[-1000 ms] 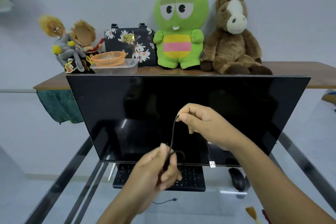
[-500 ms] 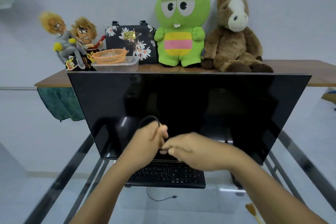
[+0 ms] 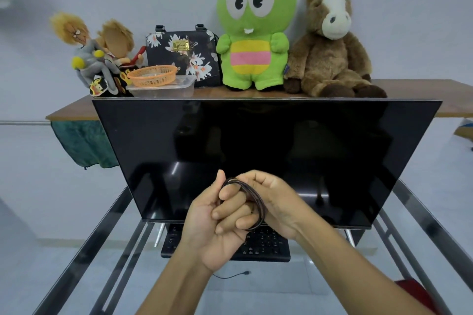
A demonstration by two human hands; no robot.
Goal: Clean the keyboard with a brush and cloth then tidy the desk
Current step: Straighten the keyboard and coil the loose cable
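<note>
Tidying step in hand: cable [image 3: 252, 193] looped round the curled fingers of the left hand [image 3: 217, 227]; right hand [image 3: 277, 199] grips the loops, above the keyboard [image 3: 266, 244]; next, in my judgement, secure the coil and set it on the tabletop [image 3: 332, 276].

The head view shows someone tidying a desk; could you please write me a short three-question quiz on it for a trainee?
1. True or false: the left hand and the right hand both hold the black cable in a coil.
2. Where does the keyboard lie? A: on the wooden shelf. B: on the glass desk, below the monitor. C: on the floor.
3. Fill in: to the right of the green plush sits a brown plush ___.
Key: 1 true; 2 B; 3 horse.
</note>
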